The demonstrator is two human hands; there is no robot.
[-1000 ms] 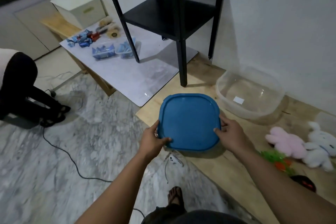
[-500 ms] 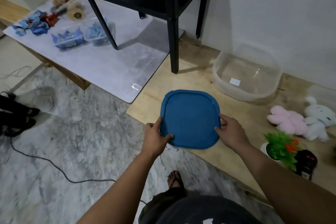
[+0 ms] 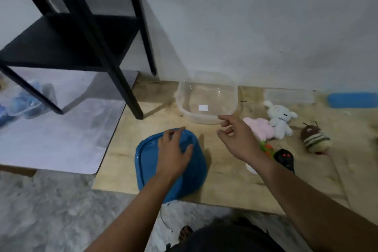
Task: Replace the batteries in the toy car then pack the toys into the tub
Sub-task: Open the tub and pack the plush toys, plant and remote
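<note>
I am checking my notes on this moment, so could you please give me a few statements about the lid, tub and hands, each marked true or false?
1. The left hand lies flat on the blue lid. True.
2. The clear tub holds the toys. False: it is empty.
3. The right hand grips the lid. False: it is open, off the lid, in front of the tub.
4. The white plush lies on the wooden board, right of the tub. True.

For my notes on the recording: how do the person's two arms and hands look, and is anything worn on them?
Both forearms are bare up to the frame edge, with no sleeves visible. The left hand and right hand show no gloves, rings, watch or bands. No cables or markings appear on them.
</note>
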